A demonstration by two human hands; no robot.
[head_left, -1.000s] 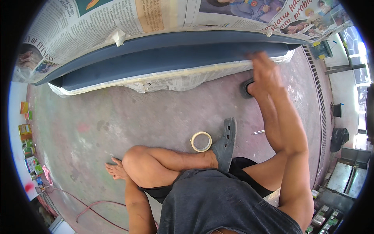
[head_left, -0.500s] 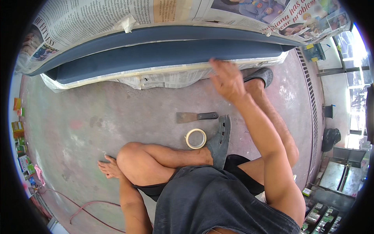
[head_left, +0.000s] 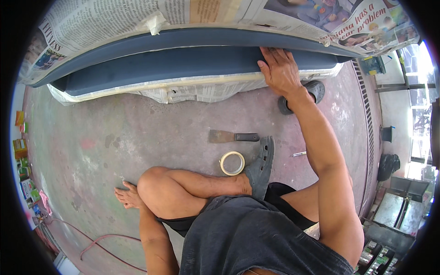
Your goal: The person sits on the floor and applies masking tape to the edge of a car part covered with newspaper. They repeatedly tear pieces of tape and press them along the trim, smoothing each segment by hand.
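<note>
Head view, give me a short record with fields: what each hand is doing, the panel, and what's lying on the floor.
right hand: flat on the blue panel, fingers spread
left hand: palm down on the floor, beside the bent knee
panel: blue, long, edged with newspaper and tape above and below
scraper: on the floor, dark handle to the right
tape roll: lying flat, next to the sandalled foot
hose: red, lower left on the floor

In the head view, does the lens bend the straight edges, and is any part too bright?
Head view: the fisheye lens curves the blue panel under the right hand into an arc; black corners frame the circle; daylight at the right rim is washed out; the putty knife and tape roll look sharp.
</note>
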